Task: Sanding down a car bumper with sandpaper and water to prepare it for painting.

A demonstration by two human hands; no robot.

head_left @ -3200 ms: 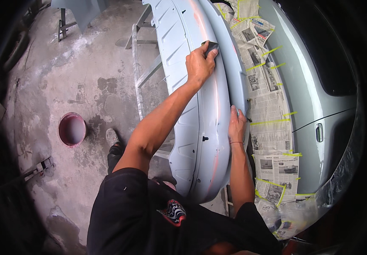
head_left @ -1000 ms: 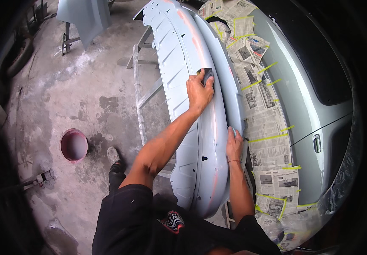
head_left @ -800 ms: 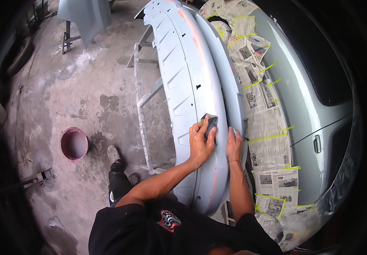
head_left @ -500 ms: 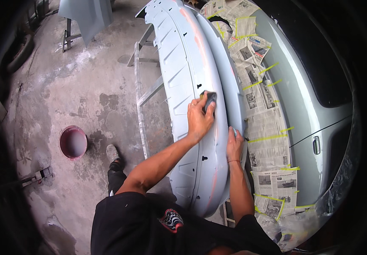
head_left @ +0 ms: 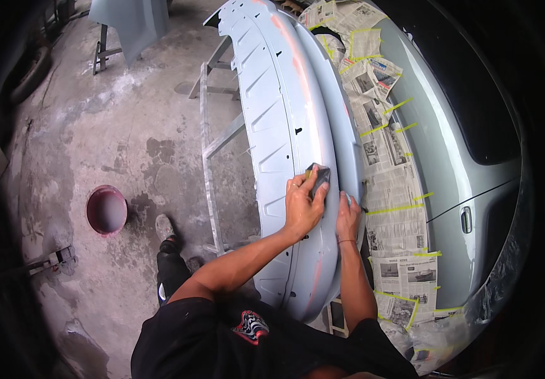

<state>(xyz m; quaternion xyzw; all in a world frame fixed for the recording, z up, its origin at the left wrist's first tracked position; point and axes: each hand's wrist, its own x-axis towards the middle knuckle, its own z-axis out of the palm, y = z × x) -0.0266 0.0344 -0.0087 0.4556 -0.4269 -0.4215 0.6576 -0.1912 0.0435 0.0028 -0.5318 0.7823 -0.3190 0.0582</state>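
A long pale-grey car bumper (head_left: 272, 145) lies in front of me, with pinkish patches along its curved ridge. My left hand (head_left: 304, 205) presses a piece of dark sandpaper (head_left: 320, 179), with a yellowish edge showing, flat on the ridge. Thumb and fingers are closed on it, and they hide part of it. My right hand (head_left: 348, 221) grips the bumper's right-hand side, a little nearer to me; its fingertips are partly hidden.
The bumper rests on a wooden stand (head_left: 207, 145). To the right stands a silver car (head_left: 440, 158), partly covered with newspaper (head_left: 389, 183) and yellow tape. A reddish bucket (head_left: 89, 211) of cloudy liquid sits on the concrete floor at left. Farther off, a grey panel (head_left: 130, 25) rests on another stand.
My left hand has slid the sandpaper toward me along the bumper's ridge. The right hand has stayed at the bumper's side, and the view has shifted slightly.
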